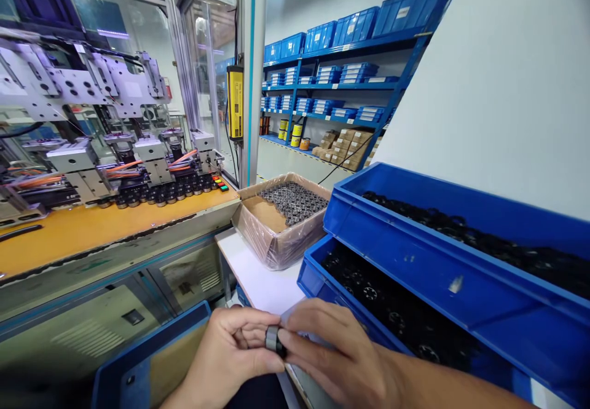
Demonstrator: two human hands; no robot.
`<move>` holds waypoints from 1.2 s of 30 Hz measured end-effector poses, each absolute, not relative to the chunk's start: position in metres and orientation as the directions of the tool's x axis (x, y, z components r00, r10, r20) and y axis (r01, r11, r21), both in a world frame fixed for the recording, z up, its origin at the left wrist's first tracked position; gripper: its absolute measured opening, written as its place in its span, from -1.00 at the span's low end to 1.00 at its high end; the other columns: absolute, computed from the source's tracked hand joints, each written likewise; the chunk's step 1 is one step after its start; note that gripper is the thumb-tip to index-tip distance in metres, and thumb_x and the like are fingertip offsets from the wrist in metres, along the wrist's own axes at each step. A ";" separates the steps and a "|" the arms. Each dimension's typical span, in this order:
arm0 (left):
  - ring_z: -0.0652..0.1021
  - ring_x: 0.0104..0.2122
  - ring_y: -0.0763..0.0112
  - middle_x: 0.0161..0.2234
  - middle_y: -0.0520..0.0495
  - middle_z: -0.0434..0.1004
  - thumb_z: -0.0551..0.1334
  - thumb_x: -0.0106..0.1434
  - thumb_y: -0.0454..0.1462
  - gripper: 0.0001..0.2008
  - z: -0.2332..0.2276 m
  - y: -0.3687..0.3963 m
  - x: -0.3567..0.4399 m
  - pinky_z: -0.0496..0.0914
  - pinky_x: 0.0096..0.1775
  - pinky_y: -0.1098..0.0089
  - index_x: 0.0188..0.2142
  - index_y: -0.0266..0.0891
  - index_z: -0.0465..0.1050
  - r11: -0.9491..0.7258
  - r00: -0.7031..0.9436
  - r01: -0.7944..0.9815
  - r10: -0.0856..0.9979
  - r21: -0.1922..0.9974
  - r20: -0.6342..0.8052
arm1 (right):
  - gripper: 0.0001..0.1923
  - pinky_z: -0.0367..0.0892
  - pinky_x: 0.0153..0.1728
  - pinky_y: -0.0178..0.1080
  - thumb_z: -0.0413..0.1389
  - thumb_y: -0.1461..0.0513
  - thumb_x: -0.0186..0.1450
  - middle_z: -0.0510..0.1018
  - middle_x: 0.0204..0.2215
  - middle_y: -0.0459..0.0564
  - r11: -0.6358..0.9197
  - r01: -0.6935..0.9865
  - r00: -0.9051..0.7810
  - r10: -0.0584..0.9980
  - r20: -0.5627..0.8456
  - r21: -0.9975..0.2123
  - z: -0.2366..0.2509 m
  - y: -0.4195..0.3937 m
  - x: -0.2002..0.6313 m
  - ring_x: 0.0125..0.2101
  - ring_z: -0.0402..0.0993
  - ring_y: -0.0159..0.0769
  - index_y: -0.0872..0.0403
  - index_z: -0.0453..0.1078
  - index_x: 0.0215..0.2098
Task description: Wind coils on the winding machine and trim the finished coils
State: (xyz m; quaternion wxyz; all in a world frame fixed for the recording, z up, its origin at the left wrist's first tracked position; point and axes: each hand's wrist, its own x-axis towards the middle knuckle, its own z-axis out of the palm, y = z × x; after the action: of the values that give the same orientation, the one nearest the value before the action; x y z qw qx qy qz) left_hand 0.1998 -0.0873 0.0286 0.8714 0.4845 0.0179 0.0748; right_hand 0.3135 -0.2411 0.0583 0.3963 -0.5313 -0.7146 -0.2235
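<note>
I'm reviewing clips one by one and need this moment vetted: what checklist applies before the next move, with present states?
1. Part in hand: ok. The left hand holds the small round part, with fingers of the right hand against it.
2. Part's full shape visible: cannot tell; fingers hide much of it.
3. Hands clear of the machine bench: ok, both are apart from it.
4. Space in the carton: ok, bare cardboard shows beside the packed parts.
5. Lower blue bin fully uncovered: not ok, the upper blue bin overlaps it.
</note>
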 end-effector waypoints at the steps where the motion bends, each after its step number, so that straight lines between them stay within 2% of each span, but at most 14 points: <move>1: 0.69 -0.43 0.42 -0.44 -0.04 0.73 0.55 -0.13 -0.42 -0.65 0.029 -0.086 0.200 0.53 -0.34 0.56 -0.29 -0.15 0.68 0.515 0.988 -0.108 0.149 0.850 0.035 | -0.85 0.51 -0.32 -0.24 0.01 0.37 0.42 0.52 -0.34 0.09 0.336 0.938 -0.132 0.581 0.803 -0.088 0.059 -0.241 0.313 -0.32 0.50 -0.27 0.26 0.41 -0.12; 6: 0.69 -0.44 0.34 -0.45 -0.07 0.73 0.56 -0.17 -0.41 -0.65 0.025 -0.091 0.199 0.55 -0.36 0.48 -0.31 -0.20 0.68 0.471 0.975 -0.124 0.224 0.873 0.017 | -0.86 0.52 -0.33 -0.24 0.03 0.33 0.43 0.52 -0.34 0.06 0.285 0.951 -0.071 0.575 0.815 -0.119 0.056 -0.240 0.313 -0.34 0.48 -0.31 0.21 0.41 -0.11; 11: 0.70 -0.29 0.24 -0.32 -0.11 0.74 0.59 -0.20 -0.33 -0.65 0.016 -0.119 0.200 0.58 -0.21 0.39 -0.35 -0.19 0.66 0.459 0.851 -0.288 0.525 0.840 0.005 | -0.81 0.52 -0.39 -0.20 0.12 0.38 0.35 0.52 -0.37 0.13 0.240 0.969 -0.177 0.515 0.839 0.057 0.048 -0.242 0.316 -0.33 0.47 -0.22 0.34 0.42 -0.09; 13: 0.69 -0.24 0.24 -0.26 -0.10 0.73 0.59 -0.20 -0.32 -0.61 0.017 -0.121 0.200 0.57 -0.19 0.42 -0.30 -0.14 0.66 0.348 0.794 -0.374 0.600 0.859 0.103 | -0.77 0.53 -0.37 -0.18 0.10 0.44 0.32 0.52 -0.36 0.17 0.249 0.967 -0.165 0.499 0.851 0.042 0.047 -0.242 0.315 -0.30 0.49 -0.19 0.38 0.41 -0.06; 14: 0.69 -0.25 0.25 -0.26 -0.09 0.72 0.58 -0.19 -0.33 -0.59 0.020 -0.117 0.199 0.57 -0.20 0.44 -0.27 -0.11 0.67 0.227 0.764 -0.420 0.611 0.878 0.208 | -0.75 0.54 -0.35 -0.18 0.08 0.46 0.32 0.53 -0.34 0.18 0.252 0.968 -0.135 0.498 0.857 0.006 0.047 -0.242 0.314 -0.28 0.50 -0.19 0.37 0.39 -0.04; 16: 0.68 -0.31 0.30 -0.29 -0.07 0.70 0.56 -0.14 -0.37 -0.58 0.029 -0.106 0.198 0.56 -0.26 0.48 -0.23 -0.07 0.68 -0.093 0.702 -0.498 0.540 0.862 0.464 | -0.71 0.56 -0.30 -0.16 0.07 0.48 0.30 0.54 -0.30 0.17 0.256 0.961 -0.046 0.509 0.859 -0.100 0.050 -0.242 0.311 -0.25 0.51 -0.20 0.33 0.38 0.00; 18: 0.66 -0.38 0.34 -0.36 -0.07 0.68 0.52 -0.07 -0.41 -0.62 0.037 -0.094 0.195 0.55 -0.31 0.49 -0.22 -0.08 0.68 -0.362 0.670 -0.532 0.373 0.765 0.642 | -0.70 0.56 -0.28 -0.16 0.05 0.49 0.30 0.55 -0.28 0.16 0.278 0.943 0.008 0.528 0.849 -0.182 0.052 -0.242 0.309 -0.25 0.51 -0.21 0.28 0.37 0.00; 20: 0.67 -0.41 0.35 -0.38 -0.06 0.69 0.49 -0.02 -0.44 -0.63 0.041 -0.086 0.192 0.55 -0.32 0.50 -0.20 -0.08 0.67 -0.495 0.659 -0.532 0.268 0.687 0.703 | -0.71 0.56 -0.28 -0.16 0.05 0.49 0.30 0.55 -0.29 0.14 0.310 0.920 0.028 0.558 0.829 -0.239 0.053 -0.242 0.307 -0.27 0.51 -0.22 0.25 0.37 -0.01; 22: 0.68 -0.40 0.33 -0.37 -0.05 0.70 0.48 -0.01 -0.45 -0.61 0.041 -0.085 0.190 0.55 -0.30 0.49 -0.18 -0.07 0.66 -0.538 0.651 -0.518 0.257 0.665 0.714 | -0.73 0.55 -0.28 -0.17 0.06 0.47 0.31 0.54 -0.30 0.13 0.330 0.902 0.035 0.585 0.810 -0.277 0.053 -0.242 0.307 -0.28 0.50 -0.23 0.24 0.38 -0.02; 25: 0.67 -0.38 0.34 -0.37 -0.04 0.70 0.47 0.03 -0.42 -0.68 0.037 -0.089 0.190 0.54 -0.28 0.49 -0.21 -0.08 0.66 -0.510 0.653 -0.498 0.312 0.701 0.690 | -0.74 0.54 -0.26 -0.15 0.05 0.46 0.32 0.52 -0.29 0.13 0.316 0.904 0.040 0.608 0.793 -0.288 0.050 -0.243 0.308 -0.28 0.48 -0.23 0.25 0.37 -0.03; 29: 0.62 -0.34 0.34 -0.35 -0.05 0.64 0.54 -0.08 -0.30 -0.73 0.033 -0.092 0.195 0.48 -0.26 0.49 -0.33 -0.14 0.64 -0.352 0.721 -0.443 0.407 0.825 0.561 | -0.71 0.51 -0.27 -0.11 0.04 0.50 0.27 0.51 -0.31 0.15 0.287 0.944 -0.041 0.592 0.805 -0.162 0.049 -0.242 0.310 -0.28 0.46 -0.21 0.29 0.36 -0.04; 32: 0.57 -0.36 0.41 -0.39 -0.03 0.61 0.52 -0.02 -0.24 -0.79 0.027 -0.095 0.199 0.44 -0.28 0.52 -0.35 -0.15 0.61 -0.009 0.845 -0.347 0.431 0.938 0.317 | -0.71 0.51 -0.24 -0.11 0.05 0.48 0.28 0.51 -0.27 0.16 0.278 0.943 -0.009 0.573 0.819 -0.184 0.050 -0.239 0.310 -0.24 0.45 -0.20 0.28 0.34 -0.03; 34: 0.57 -0.34 0.42 -0.38 -0.03 0.62 0.46 0.09 -0.16 -0.76 0.020 -0.098 0.202 0.43 -0.24 0.49 -0.24 -0.11 0.60 0.290 0.925 -0.276 0.340 0.916 0.171 | -0.72 0.51 -0.19 -0.11 0.08 0.43 0.33 0.50 -0.22 0.15 0.290 0.925 0.039 0.569 0.822 -0.246 0.052 -0.238 0.310 -0.19 0.45 -0.20 0.23 0.32 0.01; 36: 0.58 -0.35 0.43 -0.39 -0.03 0.63 0.39 0.17 -0.07 -0.70 0.014 -0.101 0.203 0.43 -0.23 0.47 -0.13 -0.08 0.58 0.488 0.962 -0.233 0.241 0.841 0.126 | -0.75 0.51 -0.16 -0.13 0.10 0.41 0.35 0.51 -0.21 0.13 0.316 0.907 0.054 0.567 0.822 -0.278 0.054 -0.237 0.310 -0.18 0.46 -0.21 0.20 0.32 0.00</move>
State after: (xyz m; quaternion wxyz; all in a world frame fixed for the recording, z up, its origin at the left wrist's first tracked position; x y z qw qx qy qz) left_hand 0.2029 -0.1009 0.0140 0.8625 0.4870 0.0042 0.1373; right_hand 0.3098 -0.2370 0.0537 0.4672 -0.5559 -0.6631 -0.1819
